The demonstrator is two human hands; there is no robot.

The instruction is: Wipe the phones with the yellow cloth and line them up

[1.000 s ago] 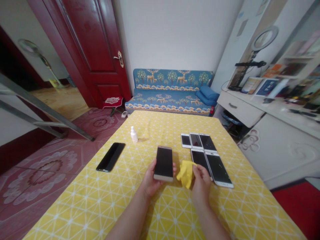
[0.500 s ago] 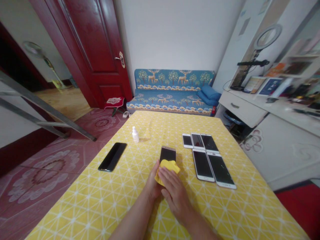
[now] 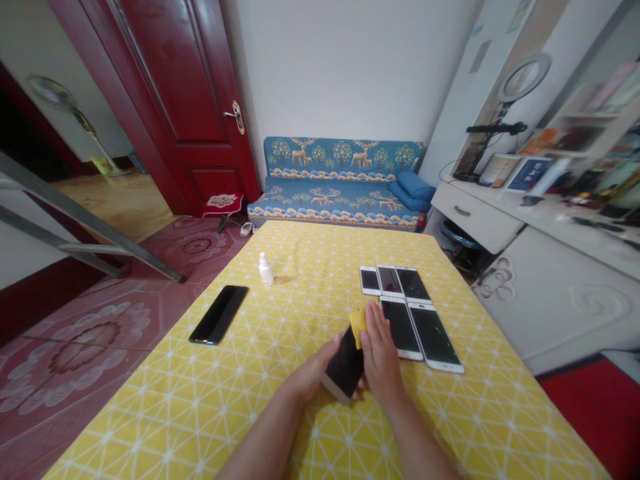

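My left hand (image 3: 313, 373) grips a smartphone (image 3: 345, 367) from its left side and beneath, with the dark screen facing up and the body tilted. Pressed to the phone's far right edge is a yellow cloth (image 3: 358, 325), which my right hand (image 3: 379, 350) holds under its fingers. Most of the cloth is hidden by that hand. Just right of it lie several white-framed phones in two rows, among them a large one (image 3: 434, 337) and a small one (image 3: 370, 280). A black phone (image 3: 219, 315) rests alone at the left.
A small white spray bottle (image 3: 265, 269) stands on the yellow patterned tablecloth (image 3: 300, 250). Beyond the table is a blue sofa (image 3: 340, 193). A white cabinet (image 3: 550, 293) runs along the right, and a metal ladder-like frame (image 3: 100, 247) stands at the left.
The phone in my left hand has turned and come nearer. My right hand, with the cloth, has moved from the screen's near part to the phone's right edge. The view has shifted slightly.
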